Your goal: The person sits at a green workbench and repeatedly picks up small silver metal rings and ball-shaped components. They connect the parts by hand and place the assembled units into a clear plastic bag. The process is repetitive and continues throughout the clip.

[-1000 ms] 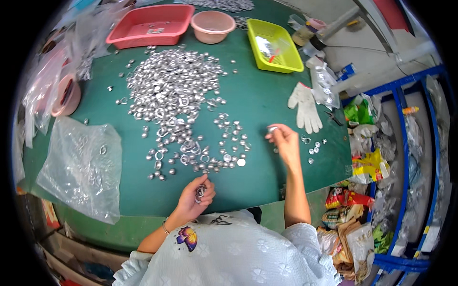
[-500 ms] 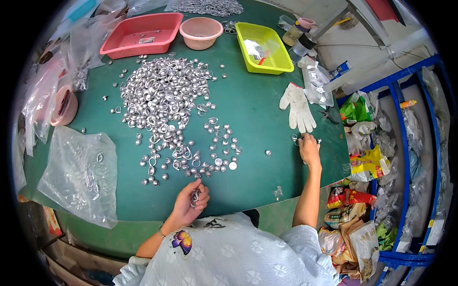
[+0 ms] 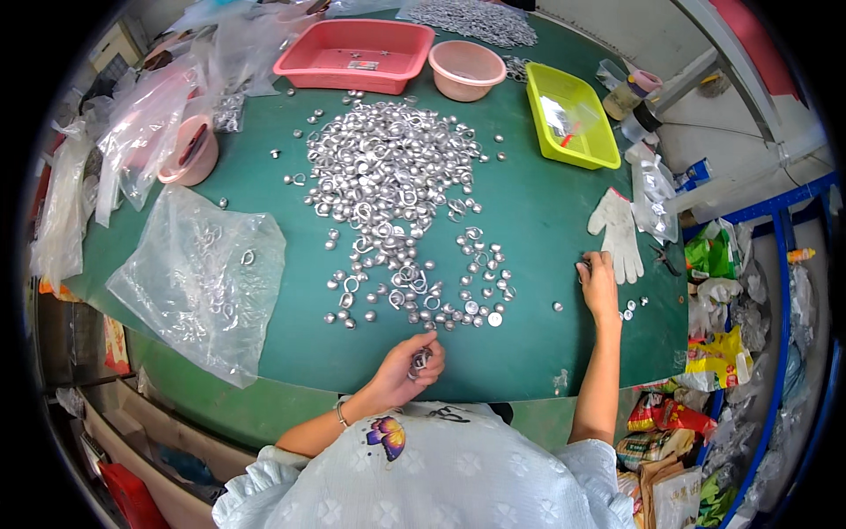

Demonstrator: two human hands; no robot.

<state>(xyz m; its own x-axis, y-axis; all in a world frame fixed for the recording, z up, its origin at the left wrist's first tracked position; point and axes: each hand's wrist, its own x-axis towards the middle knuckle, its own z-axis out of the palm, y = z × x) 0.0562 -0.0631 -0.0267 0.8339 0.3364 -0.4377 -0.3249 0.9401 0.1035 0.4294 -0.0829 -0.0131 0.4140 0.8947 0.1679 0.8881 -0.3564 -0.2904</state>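
My left hand [image 3: 407,370] is closed around several silver metal rings [image 3: 420,361], just off the near edge of a heap. That heap [image 3: 388,163] mixes silver rings and small domed metal caps, with loose pieces spread toward me. Farther right, my right hand [image 3: 599,286] has its fingertips pinched over the table, and a small metal piece [image 3: 585,263] shows between them, too small to name. A white work glove [image 3: 619,234] lies just beyond and right of this hand. A few caps [image 3: 628,309] lie right of its wrist, and a lone cap [image 3: 558,307] to its left.
Along the back stand a red tray [image 3: 352,79], a pink bowl [image 3: 465,88] and a yellow-green basket [image 3: 568,154]. A clear plastic bag [image 3: 198,282] holding rings covers the left side. Dark pliers [image 3: 665,257] lie near the right edge, beside blue shelving [image 3: 780,291].
The view has turned left, shifting the scene rightward. Relative to the glove, my right hand has moved left, uncovering caps by its wrist. My left hand keeps its rings near the heap.
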